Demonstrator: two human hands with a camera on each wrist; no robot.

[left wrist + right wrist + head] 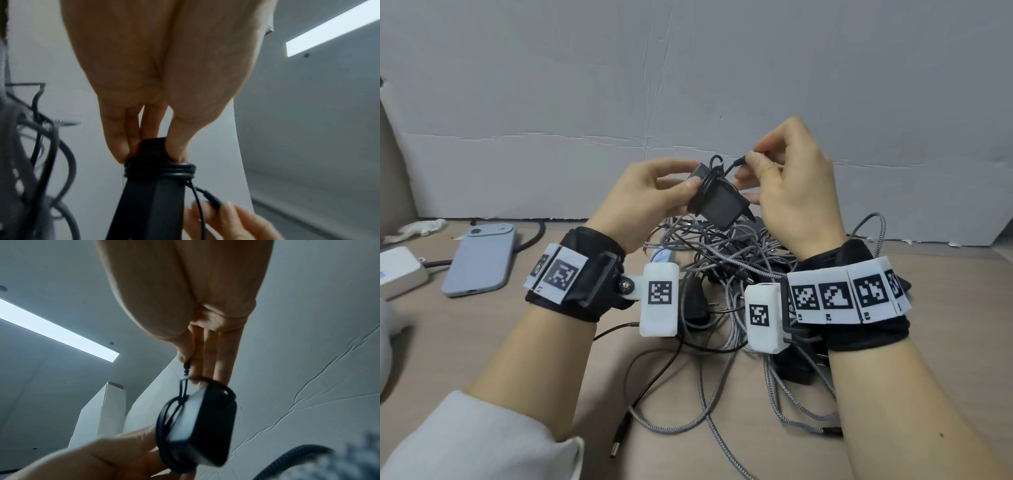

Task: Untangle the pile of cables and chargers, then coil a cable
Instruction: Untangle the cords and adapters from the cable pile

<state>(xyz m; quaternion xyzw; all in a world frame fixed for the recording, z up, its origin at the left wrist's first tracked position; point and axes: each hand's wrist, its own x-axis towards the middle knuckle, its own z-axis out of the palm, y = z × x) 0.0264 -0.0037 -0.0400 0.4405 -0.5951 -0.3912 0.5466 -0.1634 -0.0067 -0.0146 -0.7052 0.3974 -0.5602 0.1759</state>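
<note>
My left hand (654,192) grips a black charger block (720,205) above the table, thumb and fingers at its upper end. A thin black cable (160,169) is wound in several turns around the block (152,207). My right hand (787,178) pinches the cable's small plug (739,161) between thumb and forefinger, just right of the block. The right wrist view shows the same plug (187,365) at my fingertips and the wrapped block (207,423). Below both hands lies the tangled pile of grey braided cables (726,260) and black chargers.
A pale blue phone (481,260) lies face down at the left, beside a white box (397,272). A loose black cable with a barrel plug (619,435) trails toward the front. A grey cardboard wall (688,85) stands behind the table.
</note>
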